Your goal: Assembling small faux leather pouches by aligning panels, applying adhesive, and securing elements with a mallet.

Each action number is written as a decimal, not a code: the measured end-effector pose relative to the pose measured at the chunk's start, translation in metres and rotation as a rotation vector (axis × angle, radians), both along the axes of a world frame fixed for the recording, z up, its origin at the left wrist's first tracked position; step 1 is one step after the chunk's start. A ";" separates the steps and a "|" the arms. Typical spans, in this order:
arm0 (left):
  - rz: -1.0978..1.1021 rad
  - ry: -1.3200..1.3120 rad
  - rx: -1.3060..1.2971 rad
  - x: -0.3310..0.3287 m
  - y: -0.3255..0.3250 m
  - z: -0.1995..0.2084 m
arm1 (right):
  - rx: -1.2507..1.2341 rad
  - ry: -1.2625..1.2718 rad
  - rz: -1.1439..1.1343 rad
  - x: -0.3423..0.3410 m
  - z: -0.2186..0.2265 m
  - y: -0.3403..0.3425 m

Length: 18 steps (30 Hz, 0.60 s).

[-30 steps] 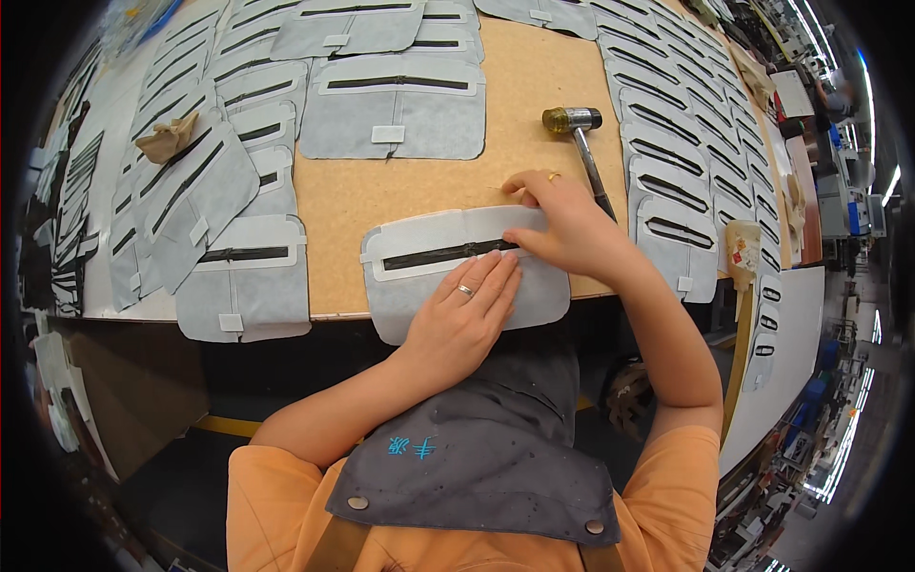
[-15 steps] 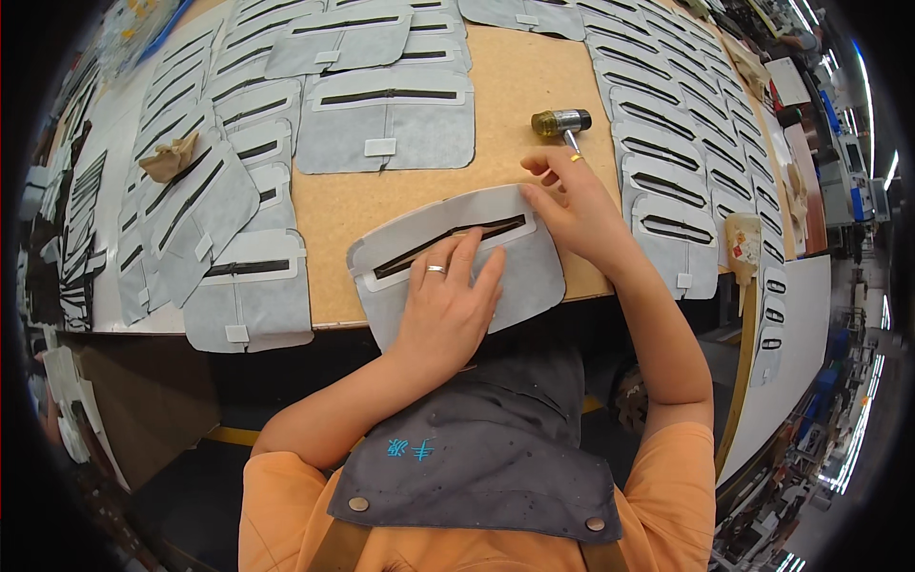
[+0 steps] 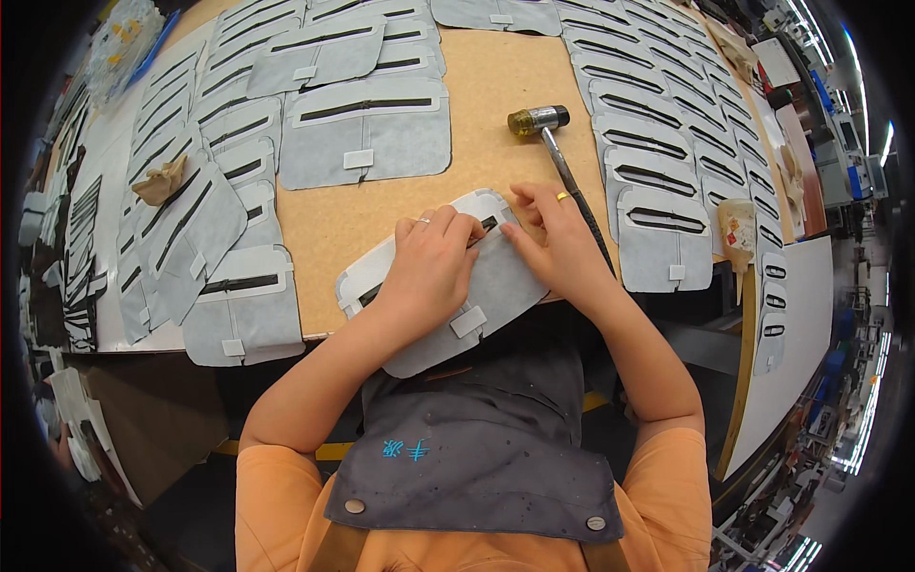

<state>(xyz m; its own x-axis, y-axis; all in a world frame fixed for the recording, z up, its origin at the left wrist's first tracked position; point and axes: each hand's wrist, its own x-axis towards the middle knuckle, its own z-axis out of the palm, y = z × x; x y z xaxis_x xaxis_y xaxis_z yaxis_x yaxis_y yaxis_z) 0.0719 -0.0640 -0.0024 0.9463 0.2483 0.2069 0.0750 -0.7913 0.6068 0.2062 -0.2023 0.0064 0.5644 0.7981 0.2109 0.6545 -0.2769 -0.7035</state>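
A grey fabric panel lies tilted at the table's front edge, its lower part hanging over. It has a pale border, a black-lined slot and a small white tab. My left hand lies across the slot, fingers bent and closed, pinching at its right end. The fingertips partly hide what they grip. My right hand is at the panel's right end, thumb resting on the panel, the other fingers curled and apart from the thumb. Just beyond it lies a mallet with a yellow-and-black head and dark handle.
Rows of similar grey panels overlap at the left, the back and the right. A crumpled brown scrap sits on the left ones. A glue bottle stands near the right table edge.
The panel has turned, its right end now nearer the middle and its white tab showing. My left fingers have bent to pinch at the slot. My right hand has moved down, uncovering the mallet's handle.
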 end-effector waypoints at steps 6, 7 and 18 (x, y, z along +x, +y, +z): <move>-0.045 -0.123 0.255 -0.005 -0.005 -0.005 | -0.312 0.296 0.122 0.020 0.019 0.023; -0.023 -0.119 0.317 -0.007 -0.008 -0.004 | -0.314 0.294 0.124 0.023 0.019 0.024; 0.012 -0.128 0.283 -0.011 -0.015 -0.010 | -0.184 1.064 0.058 0.025 0.014 0.028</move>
<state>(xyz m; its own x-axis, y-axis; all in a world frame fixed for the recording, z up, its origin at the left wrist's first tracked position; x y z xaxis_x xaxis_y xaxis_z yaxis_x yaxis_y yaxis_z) 0.0612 -0.0791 -0.0121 0.9053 0.1749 0.3870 0.0224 -0.9296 0.3678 0.2314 -0.1739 0.0205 0.3478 0.7989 -0.4908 -0.2519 -0.4246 -0.8696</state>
